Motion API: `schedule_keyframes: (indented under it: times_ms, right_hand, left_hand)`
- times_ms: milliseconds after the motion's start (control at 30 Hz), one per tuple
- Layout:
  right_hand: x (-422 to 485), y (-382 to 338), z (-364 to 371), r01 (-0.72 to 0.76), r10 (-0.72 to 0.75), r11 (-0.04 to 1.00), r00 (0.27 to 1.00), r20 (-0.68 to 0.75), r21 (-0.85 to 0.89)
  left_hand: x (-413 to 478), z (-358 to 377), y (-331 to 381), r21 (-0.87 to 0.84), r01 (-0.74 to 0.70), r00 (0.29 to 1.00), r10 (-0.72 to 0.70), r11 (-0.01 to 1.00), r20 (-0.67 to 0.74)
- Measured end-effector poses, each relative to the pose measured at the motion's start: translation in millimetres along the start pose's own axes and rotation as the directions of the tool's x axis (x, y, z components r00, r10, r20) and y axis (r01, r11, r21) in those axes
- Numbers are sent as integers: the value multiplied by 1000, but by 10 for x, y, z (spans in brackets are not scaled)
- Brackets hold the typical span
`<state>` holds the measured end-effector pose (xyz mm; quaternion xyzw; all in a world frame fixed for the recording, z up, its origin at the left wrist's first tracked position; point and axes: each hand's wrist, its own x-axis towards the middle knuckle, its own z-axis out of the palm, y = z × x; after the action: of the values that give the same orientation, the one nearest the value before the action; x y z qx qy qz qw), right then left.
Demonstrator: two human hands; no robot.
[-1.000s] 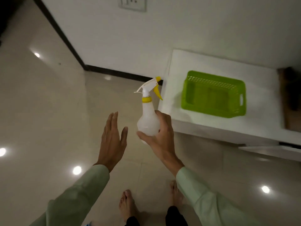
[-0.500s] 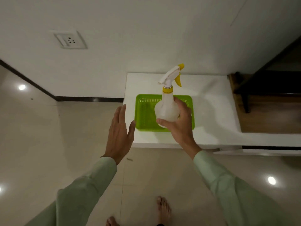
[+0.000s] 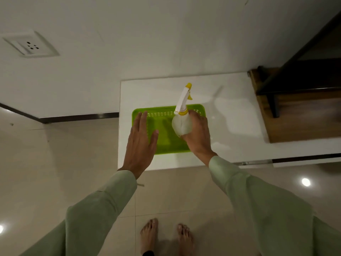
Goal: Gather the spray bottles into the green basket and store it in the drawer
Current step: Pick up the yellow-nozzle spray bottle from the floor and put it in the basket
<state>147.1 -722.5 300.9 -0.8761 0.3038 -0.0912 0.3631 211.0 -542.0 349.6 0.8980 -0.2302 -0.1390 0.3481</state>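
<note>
Translucent spray bottle (image 3: pixel 181 124), yellow collar, no legible label; clasped in right grip (image 3: pixel 198 134) over green basket (image 3: pixel 166 145). Left grip (image 3: pixel 141 143) flat, wide.

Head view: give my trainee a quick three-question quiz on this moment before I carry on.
1. True or false: the spray bottle already lies inside the green basket.
2. Which hand grips the bottle? A) left hand B) right hand
3. Fill in: the basket sits on the white ___.

Key: 1 false, it is held above the basket; 2 B; 3 cabinet top.
</note>
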Motion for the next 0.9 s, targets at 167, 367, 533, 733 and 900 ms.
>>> schedule_keyframes:
  times_ms: [167, 367, 533, 733, 900]
  right_hand:
    - [22, 21, 56, -88, 88, 995, 996, -2, -35]
    - [-11, -30, 45, -142, 141, 990, 989, -31, -22]
    - [-304, -108, -139, -169, 174, 982, 983, -61, 82]
    - [-860, -200, -598, -136, 170, 977, 963, -209, 166]
    - [-1500, -137, -1129, -224, 260, 962, 926, -274, 156]
  left_hand:
    - [107, 6, -53, 3, -16, 999, 16, 1000, 39]
    - [140, -36, -78, 28, -56, 995, 54, 998, 84]
    - [15, -110, -3, 35, -114, 989, 110, 993, 102]
    - [-277, -133, 287, 24, -226, 963, 220, 974, 159]
    - [-658, -62, 719, 0, -281, 933, 274, 960, 236]
